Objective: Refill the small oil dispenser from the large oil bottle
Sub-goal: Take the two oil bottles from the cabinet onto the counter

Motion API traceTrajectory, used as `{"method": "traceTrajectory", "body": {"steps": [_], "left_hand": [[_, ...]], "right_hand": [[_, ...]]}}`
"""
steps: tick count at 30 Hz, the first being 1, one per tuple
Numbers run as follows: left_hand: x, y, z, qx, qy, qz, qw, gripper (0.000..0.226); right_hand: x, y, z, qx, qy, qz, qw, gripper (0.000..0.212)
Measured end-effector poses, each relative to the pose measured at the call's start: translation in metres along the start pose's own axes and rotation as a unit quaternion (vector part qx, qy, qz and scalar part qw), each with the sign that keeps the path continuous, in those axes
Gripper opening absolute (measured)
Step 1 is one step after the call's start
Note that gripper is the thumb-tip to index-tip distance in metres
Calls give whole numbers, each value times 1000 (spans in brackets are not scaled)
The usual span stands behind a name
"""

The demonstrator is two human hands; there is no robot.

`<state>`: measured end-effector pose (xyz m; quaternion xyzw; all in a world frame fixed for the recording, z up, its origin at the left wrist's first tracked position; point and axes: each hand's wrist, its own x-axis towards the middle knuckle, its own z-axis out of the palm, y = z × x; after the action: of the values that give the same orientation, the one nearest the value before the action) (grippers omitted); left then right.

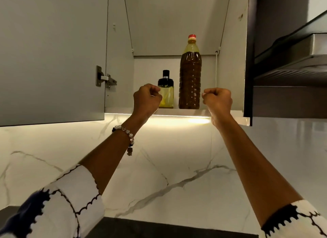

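At nine o'clock from you hangs the open cabinet door (53, 57), swung wide, its hinge (105, 78) showing at the inner edge. The door's top and left side are cut off by the frame.

Your left hand (146, 98) is raised in front of the shelf (185, 111), fingers curled into a fist with nothing in it. It covers the lower left side of the dispenser (166, 90), so you cannot see whether knuckles and glass touch. A beaded bracelet (124, 134) sits on that wrist, and the patterned sleeve (58, 207) is blurred at the bottom edge.

The dispenser stands upright on the shelf at twelve o'clock, black cap on, pale yellow oil inside. Just beside it, at its three o'clock, stands the bottle (190, 75), upright, red cap on, dark oil up to the shoulder. The two look apart, though the gap is narrow.

Your right hand (218, 100) is also balled up and holds nothing, at the bottle's three o'clock, close to it but clear of it.

At two o'clock the hood (290, 60) runs out of frame. Below the shelf a light strip (177, 116) glows on the marble wall (159, 167).
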<state>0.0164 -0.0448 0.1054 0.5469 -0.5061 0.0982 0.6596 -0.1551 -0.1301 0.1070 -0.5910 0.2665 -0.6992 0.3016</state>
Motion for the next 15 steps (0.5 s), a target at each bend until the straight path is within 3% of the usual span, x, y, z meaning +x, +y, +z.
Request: {"method": "traceTrajectory", "body": {"steps": [1, 3, 5, 7, 9, 12, 15], "left_hand": [[11, -4, 7, 9, 11, -2, 1000, 29], [29, -12, 19, 14, 2, -15, 1000, 46], [46, -17, 29, 18, -33, -35, 999, 65], [59, -20, 34, 9, -77, -66, 995, 78], [67, -21, 37, -15, -123, -107, 987, 80], [75, -28, 40, -43, -165, -135, 976, 68], [78, -32, 40, -75, -187, -141, 969, 57]], "right_hand": [[8, 0, 5, -12, 2, 15, 1000, 6], [25, -1, 14, -39, -14, 40, 998, 31], [40, -2, 23, -43, -48, 58, 996, 56], [50, -1, 35, -33, -102, 81, 991, 63], [57, 6, 44, -23, -147, 99, 984, 60], [62, 14, 55, 3, -155, 85, 984, 45], [69, 15, 60, 16, -138, 75, 987, 54]]}}
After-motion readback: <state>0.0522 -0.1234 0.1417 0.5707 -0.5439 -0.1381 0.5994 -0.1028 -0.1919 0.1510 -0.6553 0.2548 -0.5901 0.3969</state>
